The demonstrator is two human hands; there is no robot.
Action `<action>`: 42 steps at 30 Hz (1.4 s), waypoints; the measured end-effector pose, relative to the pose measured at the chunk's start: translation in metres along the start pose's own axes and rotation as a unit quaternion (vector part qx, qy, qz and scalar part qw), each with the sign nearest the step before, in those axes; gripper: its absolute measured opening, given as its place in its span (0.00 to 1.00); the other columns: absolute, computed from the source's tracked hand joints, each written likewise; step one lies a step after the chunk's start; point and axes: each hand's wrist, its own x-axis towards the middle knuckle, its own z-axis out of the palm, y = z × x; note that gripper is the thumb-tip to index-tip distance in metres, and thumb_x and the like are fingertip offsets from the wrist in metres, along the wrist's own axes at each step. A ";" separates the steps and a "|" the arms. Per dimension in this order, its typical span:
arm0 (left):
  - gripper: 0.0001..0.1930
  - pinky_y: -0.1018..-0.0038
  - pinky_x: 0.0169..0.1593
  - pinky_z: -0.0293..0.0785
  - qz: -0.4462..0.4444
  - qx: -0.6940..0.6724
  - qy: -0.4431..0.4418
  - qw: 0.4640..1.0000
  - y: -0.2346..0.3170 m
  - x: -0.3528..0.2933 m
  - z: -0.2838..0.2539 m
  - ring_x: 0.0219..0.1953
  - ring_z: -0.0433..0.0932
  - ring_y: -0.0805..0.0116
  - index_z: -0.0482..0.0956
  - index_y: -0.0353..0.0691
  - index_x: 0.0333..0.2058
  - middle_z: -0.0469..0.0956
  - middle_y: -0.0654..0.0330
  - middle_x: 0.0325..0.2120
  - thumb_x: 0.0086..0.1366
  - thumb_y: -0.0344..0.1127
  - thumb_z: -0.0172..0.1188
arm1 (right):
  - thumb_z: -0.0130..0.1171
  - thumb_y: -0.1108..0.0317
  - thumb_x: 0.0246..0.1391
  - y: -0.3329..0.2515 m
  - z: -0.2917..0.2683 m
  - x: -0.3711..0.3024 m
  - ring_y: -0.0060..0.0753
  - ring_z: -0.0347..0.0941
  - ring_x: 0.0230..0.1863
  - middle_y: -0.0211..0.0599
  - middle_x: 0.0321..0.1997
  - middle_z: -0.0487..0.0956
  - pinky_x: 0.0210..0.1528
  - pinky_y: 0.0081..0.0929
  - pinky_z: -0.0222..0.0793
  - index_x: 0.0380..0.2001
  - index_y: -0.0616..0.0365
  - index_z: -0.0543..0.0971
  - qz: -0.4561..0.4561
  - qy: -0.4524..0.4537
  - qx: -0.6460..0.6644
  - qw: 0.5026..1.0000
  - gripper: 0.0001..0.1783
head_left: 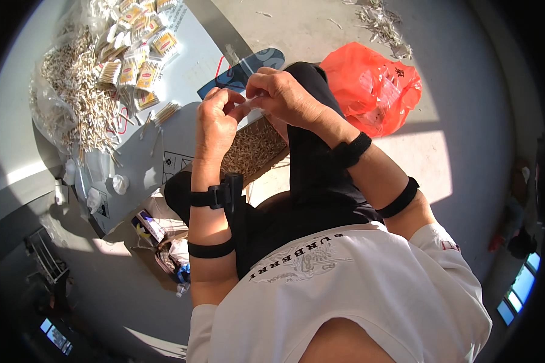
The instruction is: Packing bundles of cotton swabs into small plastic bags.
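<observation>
"White and small, the piece (pixel 255 101) sits between your 2 hands, at the meeting fingertips; how is your left hand (pixel 217 119) set?"

"Nearly closed: you have your thumb and forefinger pinched at the piece, the other fingers curled in"

"And your right hand (pixel 286 98)?"

"Curled too, your thumb and forefinger pinched on the piece, though your fingers hide most of it, so I cannot tell what it is"

"What lies around you?"

"Nearer your body, a cardboard box (pixel 272 162) of tan bits; to your left, on the grey table (pixel 188 78), a small bundle of cotton swabs (pixel 166 113), a big swab heap (pixel 91 91) and clear packs (pixel 148 75); to your right, a red plastic bag (pixel 369 91)"
</observation>
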 end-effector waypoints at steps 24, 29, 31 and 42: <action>0.07 0.60 0.31 0.72 0.116 0.118 0.028 0.986 -0.001 0.011 0.001 0.29 0.76 0.47 0.70 0.32 0.27 0.75 0.50 0.26 0.53 0.19 0.60 | 0.60 0.70 0.51 0.007 -0.002 0.005 0.49 0.74 0.32 0.41 0.31 0.72 0.31 0.38 0.71 0.31 0.59 0.71 -0.112 -0.022 -0.176 0.978 0.09; 0.06 0.64 0.31 0.72 0.019 0.058 0.004 0.998 0.002 0.006 0.003 0.27 0.77 0.48 0.71 0.30 0.26 0.76 0.49 0.23 0.54 0.20 0.61 | 0.60 0.70 0.50 0.014 -0.003 0.011 0.54 0.74 0.33 0.45 0.30 0.75 0.34 0.41 0.70 0.28 0.62 0.72 -0.064 -0.033 -0.100 0.992 0.08; 0.06 0.64 0.31 0.72 0.020 0.058 0.007 0.998 0.003 0.015 -0.002 0.26 0.77 0.49 0.72 0.30 0.25 0.76 0.49 0.22 0.54 0.21 0.61 | 0.60 0.70 0.50 0.011 -0.002 0.016 0.54 0.74 0.33 0.46 0.30 0.76 0.35 0.41 0.70 0.27 0.62 0.72 -0.054 -0.035 -0.104 0.993 0.08; 0.05 0.65 0.31 0.72 -0.034 0.018 0.004 0.999 -0.001 0.017 -0.001 0.26 0.77 0.50 0.71 0.31 0.26 0.75 0.47 0.22 0.55 0.20 0.59 | 0.60 0.72 0.50 0.017 -0.002 0.018 0.55 0.74 0.34 0.47 0.31 0.75 0.34 0.41 0.70 0.29 0.63 0.71 -0.041 -0.035 -0.052 0.997 0.08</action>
